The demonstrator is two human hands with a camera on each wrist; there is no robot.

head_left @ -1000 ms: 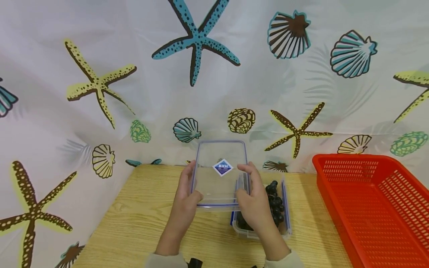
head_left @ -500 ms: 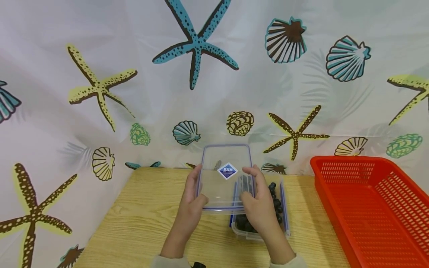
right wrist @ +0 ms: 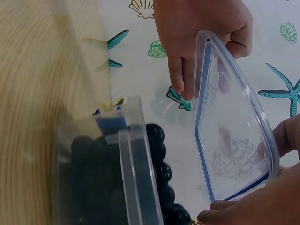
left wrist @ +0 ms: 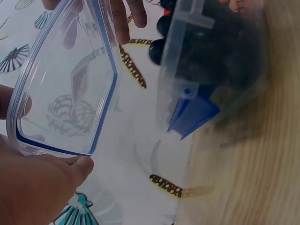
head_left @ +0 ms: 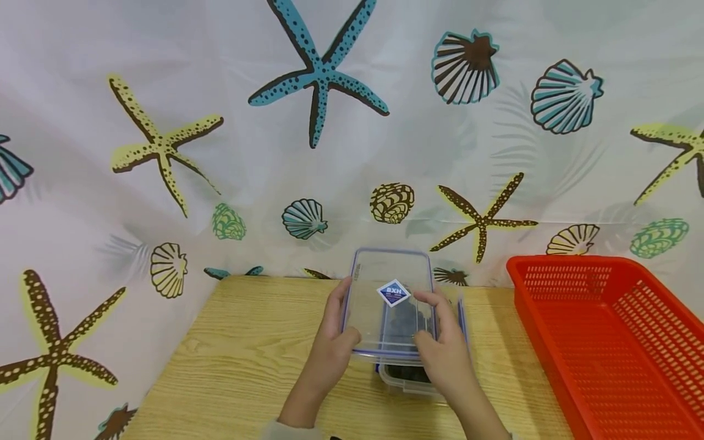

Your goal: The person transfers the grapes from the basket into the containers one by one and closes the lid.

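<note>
A clear plastic lid [head_left: 365,324] with a blue seal and a diamond-shaped BXH label [head_left: 393,293] is held up between both hands. My left hand [head_left: 332,333] grips its left edge, thumb near the front corner. On the opposite edge, my right hand [head_left: 448,351] holds it the same way. Beneath stands a clear plastic container [head_left: 409,387] filled with dark grapes [right wrist: 161,157], which rise above its rim. Both wrist views show a gap between lid and container. A blue latch [left wrist: 194,115] hangs down at the container's side. In the head view, the lid and right hand cover most of the container.
A red perforated plastic basket [head_left: 599,348] stands on the right of the wood-grain table [head_left: 247,342]. Behind the table hangs a white cloth [head_left: 352,159] printed with starfish and shells, which also runs along the left side.
Both hands have carried the lid rightward and slightly down, so it now overlaps more of the container in the head view. The container and basket stay in place; the head view shifted slightly.
</note>
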